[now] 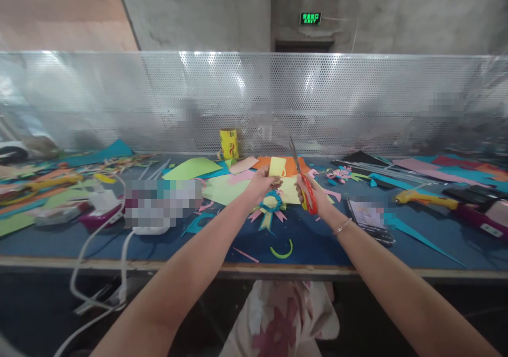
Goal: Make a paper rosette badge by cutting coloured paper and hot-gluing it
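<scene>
My left hand (261, 184) is closed on a small pale yellow piece of paper (277, 166), held upright above the blue table (317, 240). My right hand (310, 192) grips red-handled scissors (302, 179); their blades point up and away, just right of the yellow piece. Below my hands a paper rosette (271, 204) in yellow, teal and pink lies flat on the table.
Coloured paper sheets and scraps (190, 169) litter the table. A phone (369, 218) lies to the right, with a yellow glue gun (426, 199) beyond it. White cables (99, 251) hang off the left front edge. A yellow box (229, 143) stands by the perforated metal screen (357, 97).
</scene>
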A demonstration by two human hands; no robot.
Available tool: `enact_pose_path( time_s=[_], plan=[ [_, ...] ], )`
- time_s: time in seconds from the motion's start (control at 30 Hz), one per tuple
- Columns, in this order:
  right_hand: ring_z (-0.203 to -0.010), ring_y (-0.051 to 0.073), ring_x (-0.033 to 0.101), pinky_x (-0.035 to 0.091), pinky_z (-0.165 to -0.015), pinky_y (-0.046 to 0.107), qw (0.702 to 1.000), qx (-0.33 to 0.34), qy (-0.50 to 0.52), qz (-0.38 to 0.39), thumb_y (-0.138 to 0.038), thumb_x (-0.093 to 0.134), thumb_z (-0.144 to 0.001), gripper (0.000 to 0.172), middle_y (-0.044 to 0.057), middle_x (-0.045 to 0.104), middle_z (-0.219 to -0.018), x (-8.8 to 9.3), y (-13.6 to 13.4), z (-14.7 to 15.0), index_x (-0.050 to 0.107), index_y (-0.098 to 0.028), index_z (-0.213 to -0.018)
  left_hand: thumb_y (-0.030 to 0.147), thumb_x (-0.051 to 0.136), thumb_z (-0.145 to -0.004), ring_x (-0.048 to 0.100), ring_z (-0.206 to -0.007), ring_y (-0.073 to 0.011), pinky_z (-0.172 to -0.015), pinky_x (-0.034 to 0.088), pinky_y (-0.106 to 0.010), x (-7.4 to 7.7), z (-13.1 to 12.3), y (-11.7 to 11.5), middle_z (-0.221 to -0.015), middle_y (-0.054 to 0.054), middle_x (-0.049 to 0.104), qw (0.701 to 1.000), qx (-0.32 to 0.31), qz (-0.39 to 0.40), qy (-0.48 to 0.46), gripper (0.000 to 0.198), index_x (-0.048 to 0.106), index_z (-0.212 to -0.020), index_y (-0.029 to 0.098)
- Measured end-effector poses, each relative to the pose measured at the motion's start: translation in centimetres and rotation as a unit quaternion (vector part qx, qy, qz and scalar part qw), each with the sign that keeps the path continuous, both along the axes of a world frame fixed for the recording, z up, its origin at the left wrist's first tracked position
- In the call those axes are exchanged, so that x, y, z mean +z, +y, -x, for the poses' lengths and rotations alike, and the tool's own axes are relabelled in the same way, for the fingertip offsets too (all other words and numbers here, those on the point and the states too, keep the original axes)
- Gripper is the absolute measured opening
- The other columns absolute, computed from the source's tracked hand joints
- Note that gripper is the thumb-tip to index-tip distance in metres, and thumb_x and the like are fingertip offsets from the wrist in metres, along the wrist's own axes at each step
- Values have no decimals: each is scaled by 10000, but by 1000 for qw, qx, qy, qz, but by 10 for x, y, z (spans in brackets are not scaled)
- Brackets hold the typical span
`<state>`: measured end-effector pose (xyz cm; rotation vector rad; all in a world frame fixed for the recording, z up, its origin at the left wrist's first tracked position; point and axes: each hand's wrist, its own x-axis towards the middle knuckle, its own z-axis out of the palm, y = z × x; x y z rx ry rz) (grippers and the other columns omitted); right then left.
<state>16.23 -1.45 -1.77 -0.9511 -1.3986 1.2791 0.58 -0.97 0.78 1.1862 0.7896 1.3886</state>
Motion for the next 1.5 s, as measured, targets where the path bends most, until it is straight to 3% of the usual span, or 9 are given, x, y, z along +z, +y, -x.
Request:
enact_pose_path(
  time_s=[0.2, 0.4, 0.63, 0.77, 0.97, 1.3, 1.5],
  plan=[
    [-390, 59, 329, 274, -368, 207, 999, -33, 40, -9, -596, 649, -546, 497, -85, 320, -471, 5, -1, 0, 351, -224, -685, 119, 713, -504, 498, -511, -75, -491, 366, -188, -6, 6, 10, -581, 28, 565, 993, 100, -39, 45, 260, 559, -712, 152],
    [-387, 54, 317, 251, -367, 205, 999, -30, 26, -2, -590, 632, -571, 472, -83, 322, -469, 8, -6, -2, 353, -219, -663, 229, 712, -533, 504, -537, -90, -523, 387, -203, 1, 6, 4, -576, 31, 552, 995, 94, -42, 5, 191, 559, -626, 161],
    [-425, 53, 360, 317, -415, 201, 999, 46, -25, -7, -580, 594, -633, 422, -75, 378, -530, -5, -6, -1, 398, -214, -711, 239, 679, -597, 511, -545, -84, -533, 418, -206, 3, 8, 8, -607, 42, 536, 986, 129, -79, -67, 181, 527, -657, 163],
    [-468, 60, 384, 330, -442, 202, 995, 70, -75, -21, -596, 551, -666, 416, -69, 395, -580, -11, -7, 0, 410, -221, -774, 194, 687, -599, 572, -626, -112, -635, 469, -247, 6, 8, 6, -631, 26, 572, 985, 96, -67, -130, 191, 519, -683, 158],
    [-502, 72, 394, 330, -469, 217, 987, 67, -123, -74, -619, 518, -677, 432, -59, 407, -593, -5, -16, 2, 394, -216, -771, 209, 695, -619, 602, -668, -137, -696, 491, -286, 10, 4, 0, -615, 22, 575, 982, 58, -59, -169, 227, 482, -676, 158],
    [-552, 80, 417, 346, -544, 247, 967, 75, -198, -139, -624, 430, -733, 427, -53, 419, -637, 1, -25, 1, 370, -203, -770, 292, 658, -668, 552, -641, -103, -610, 464, -222, 4, -2, 1, -674, 18, 570, 981, 153, -101, -69, 218, 490, -743, 177],
    [-533, 77, 416, 347, -528, 243, 974, 81, -174, -123, -600, 448, -734, 403, -54, 415, -627, 0, -24, 3, 369, -205, -756, 248, 722, -566, 567, -632, -118, -607, 465, -243, 5, -1, -3, -694, 1, 600, 989, 72, -96, -85, 271, 541, -744, 154]
  ],
)
